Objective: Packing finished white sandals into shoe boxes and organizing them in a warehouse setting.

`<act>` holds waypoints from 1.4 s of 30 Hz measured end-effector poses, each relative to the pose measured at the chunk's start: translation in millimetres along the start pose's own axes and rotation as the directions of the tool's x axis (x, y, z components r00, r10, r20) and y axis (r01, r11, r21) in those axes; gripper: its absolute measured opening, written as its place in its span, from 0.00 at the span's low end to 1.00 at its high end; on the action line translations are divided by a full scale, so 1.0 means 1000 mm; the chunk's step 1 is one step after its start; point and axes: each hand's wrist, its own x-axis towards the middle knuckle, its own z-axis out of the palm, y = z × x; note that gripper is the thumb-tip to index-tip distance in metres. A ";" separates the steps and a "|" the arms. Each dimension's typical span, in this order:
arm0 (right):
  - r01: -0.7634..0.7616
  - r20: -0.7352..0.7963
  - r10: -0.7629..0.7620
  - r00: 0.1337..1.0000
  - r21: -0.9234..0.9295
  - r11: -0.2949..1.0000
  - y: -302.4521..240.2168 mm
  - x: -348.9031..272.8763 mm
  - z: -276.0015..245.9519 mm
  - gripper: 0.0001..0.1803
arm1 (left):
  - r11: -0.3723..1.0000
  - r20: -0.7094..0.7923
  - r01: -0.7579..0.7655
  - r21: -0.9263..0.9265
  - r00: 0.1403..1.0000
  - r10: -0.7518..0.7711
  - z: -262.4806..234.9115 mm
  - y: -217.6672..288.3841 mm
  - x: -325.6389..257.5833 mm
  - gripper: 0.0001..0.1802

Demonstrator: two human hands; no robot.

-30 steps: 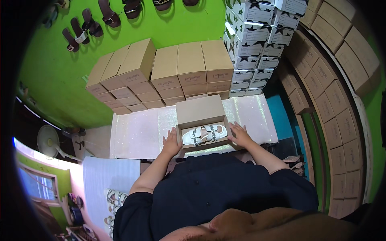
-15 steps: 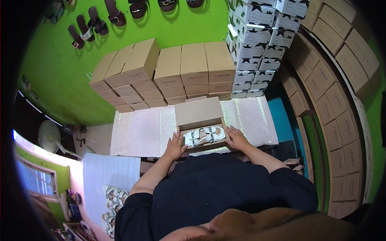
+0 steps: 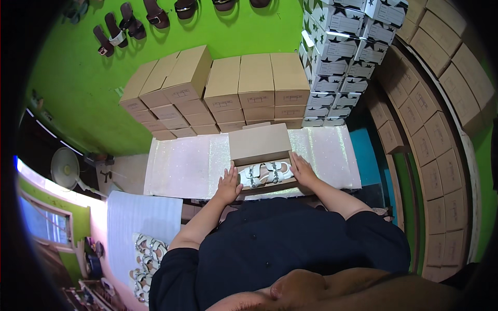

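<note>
A brown cardboard shoebox (image 3: 267, 190) stands on the table in front of me, its lid (image 3: 260, 145) folded up at the far side. Inside lies a pair of white strappy sandals (image 3: 266, 173) with dark, shiny trim across the straps. At the box's left end rests my left hand (image 3: 228, 185), fingers stretched out and spread. My right hand (image 3: 303, 170) lies against the right end, its fingers extended along the rim. Neither hand touches the sandals.
A pale glittery cloth (image 3: 179, 168) covers the table. Brown shoeboxes (image 3: 257, 83) are stacked at its back, beside white star-patterned boxes (image 3: 337, 46). Shelves of brown boxes (image 3: 436, 150) line the right. More white sandals (image 3: 148, 254) lie on a pale-covered surface (image 3: 137, 212) at left, near a fan (image 3: 65, 168).
The view has shifted slightly. My right hand sits a little further up the box's right end, its fingers straighter. The box and sandals look the same.
</note>
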 end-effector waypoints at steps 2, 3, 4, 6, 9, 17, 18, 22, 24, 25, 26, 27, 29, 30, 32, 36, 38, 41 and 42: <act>-0.015 -0.062 0.020 0.998 0.091 0.996 0.010 0.030 0.010 0.38 | 1.000 -0.010 -0.001 -0.013 1.000 0.000 0.002 -0.001 -0.001 0.44; -0.085 -0.077 0.105 0.991 0.229 0.970 0.018 0.048 0.017 0.39 | 1.000 -0.010 0.001 -0.024 1.000 -0.001 0.001 0.000 -0.002 0.44; -0.151 -0.086 0.195 0.977 0.367 0.918 0.022 0.062 0.017 0.39 | 1.000 -0.009 -0.005 -0.030 1.000 0.005 -0.001 0.001 -0.001 0.44; -0.205 -0.063 0.258 0.964 0.441 0.874 0.017 0.081 0.012 0.39 | 1.000 -0.012 -0.006 -0.028 1.000 0.006 -0.001 0.002 0.001 0.44; -0.387 0.323 0.350 0.879 0.913 0.129 0.000 0.096 0.006 0.40 | 1.000 -0.018 0.001 -0.003 1.000 -0.001 -0.003 0.005 0.000 0.44; -0.164 0.132 0.263 0.956 0.981 0.103 -0.047 0.061 -0.028 0.40 | 1.000 -0.059 0.011 -0.008 0.998 -0.012 0.003 0.002 -0.003 0.45; -0.161 0.129 0.264 0.956 0.981 0.104 -0.040 0.058 -0.022 0.40 | 0.999 -0.060 0.008 -0.032 0.998 -0.010 0.003 0.002 -0.003 0.46; -0.110 0.076 0.228 0.971 0.984 0.140 -0.021 0.042 -0.007 0.41 | 0.994 -0.142 -0.016 -0.111 0.990 0.000 -0.007 0.001 -0.006 0.50; -0.127 0.087 0.247 0.965 0.980 0.153 -0.021 0.032 -0.002 0.42 | 0.979 -0.290 -0.073 -0.188 0.957 0.015 -0.008 -0.014 -0.008 0.51; -0.122 0.083 0.220 0.972 0.978 0.171 -0.019 0.028 0.001 0.42 | 0.957 -0.431 -0.141 -0.254 0.902 0.018 -0.008 -0.021 -0.007 0.52; -0.118 0.081 0.192 0.978 0.975 0.190 -0.017 0.024 0.005 0.43 | 0.957 -0.430 -0.143 -0.254 0.903 0.021 -0.013 -0.024 -0.007 0.52; -0.135 0.098 0.184 0.978 0.970 0.200 -0.015 0.018 0.005 0.41 | 0.949 -0.501 -0.147 -0.279 0.865 -0.013 -0.026 -0.023 -0.004 0.54; -0.132 0.101 0.158 0.982 0.971 0.198 -0.023 0.006 0.000 0.40 | 0.939 -0.588 -0.150 -0.311 0.806 -0.065 -0.051 -0.014 -0.001 0.57; -0.130 0.106 0.127 0.986 0.971 0.199 -0.028 0.000 -0.004 0.38 | 0.939 -0.589 -0.154 -0.309 0.806 -0.062 -0.060 -0.011 0.002 0.57; -0.104 0.085 0.102 0.991 0.975 0.196 -0.024 -0.002 0.005 0.36 | 0.955 -0.597 -0.165 -0.246 0.802 -0.015 -0.072 -0.005 0.006 0.56; -0.224 0.216 0.094 0.972 0.972 0.076 -0.034 -0.008 0.002 0.39 | 0.973 -0.525 -0.164 -0.166 0.849 0.054 -0.089 0.027 0.012 0.58; -0.210 0.201 0.088 0.976 0.971 0.115 -0.041 -0.011 -0.002 0.40 | 0.989 -0.236 -0.110 0.099 0.963 0.131 -0.097 0.055 0.012 0.60; -0.182 0.173 0.074 0.982 0.974 0.133 -0.037 -0.011 0.005 0.40 | 0.956 -0.034 -0.202 0.211 0.976 0.214 -0.092 0.082 0.005 0.61; -0.183 0.175 0.070 0.982 0.974 0.133 -0.038 -0.010 0.006 0.40 | 0.957 -0.035 -0.198 0.211 0.977 0.210 -0.082 0.079 0.004 0.61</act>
